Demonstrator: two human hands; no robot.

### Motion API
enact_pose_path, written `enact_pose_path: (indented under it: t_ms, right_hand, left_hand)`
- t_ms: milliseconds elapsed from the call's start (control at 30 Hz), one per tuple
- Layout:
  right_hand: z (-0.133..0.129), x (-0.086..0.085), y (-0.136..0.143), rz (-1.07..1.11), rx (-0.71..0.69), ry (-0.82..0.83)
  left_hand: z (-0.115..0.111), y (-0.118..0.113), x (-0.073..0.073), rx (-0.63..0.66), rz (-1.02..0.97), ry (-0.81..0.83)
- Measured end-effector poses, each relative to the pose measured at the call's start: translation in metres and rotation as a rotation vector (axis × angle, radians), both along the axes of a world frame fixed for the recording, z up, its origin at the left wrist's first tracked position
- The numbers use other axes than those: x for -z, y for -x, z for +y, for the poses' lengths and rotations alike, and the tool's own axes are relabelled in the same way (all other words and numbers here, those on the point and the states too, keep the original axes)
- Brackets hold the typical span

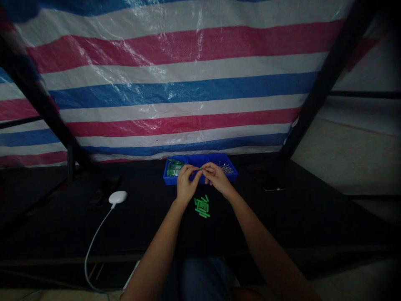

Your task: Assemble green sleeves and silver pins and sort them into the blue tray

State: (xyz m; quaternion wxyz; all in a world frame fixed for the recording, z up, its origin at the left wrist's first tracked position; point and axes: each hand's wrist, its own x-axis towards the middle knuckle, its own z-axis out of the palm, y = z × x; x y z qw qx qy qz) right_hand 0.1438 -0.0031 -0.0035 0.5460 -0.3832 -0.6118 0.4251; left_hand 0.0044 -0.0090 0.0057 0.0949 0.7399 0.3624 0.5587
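From the head view, a small green piece (pixel 198 169) is pinched between the left hand (pixel 186 183) and right hand (pixel 217 177) above the dark tabletop (pixel 140 225), just before a blue tray (pixel 200 161) at the far edge. Green pieces (pixel 202 207) lie below; a striped tarp (pixel 175 83) is hung behind.

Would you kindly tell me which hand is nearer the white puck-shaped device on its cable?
Left. The left hand is right of the device; the right hand lies farther right.

green piece (pixel 198 169): pinched between both hands' fingertips, too small to tell its shape
tray (pixel 200 160): near wall hidden behind the hands
tray contents: too dim to identify
cable (pixel 94 240): drops past the bench's near edge
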Motion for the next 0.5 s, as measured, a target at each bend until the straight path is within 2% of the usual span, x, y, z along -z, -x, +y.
enact_pose_path:
  t_ms: [500]
  right_hand:
    - [0.0012,0.0027,0.0008,0.005,-0.046,-0.001]
  left_hand:
    - [-0.0012,-0.0002,-0.0017,0.004,-0.025,-0.002]
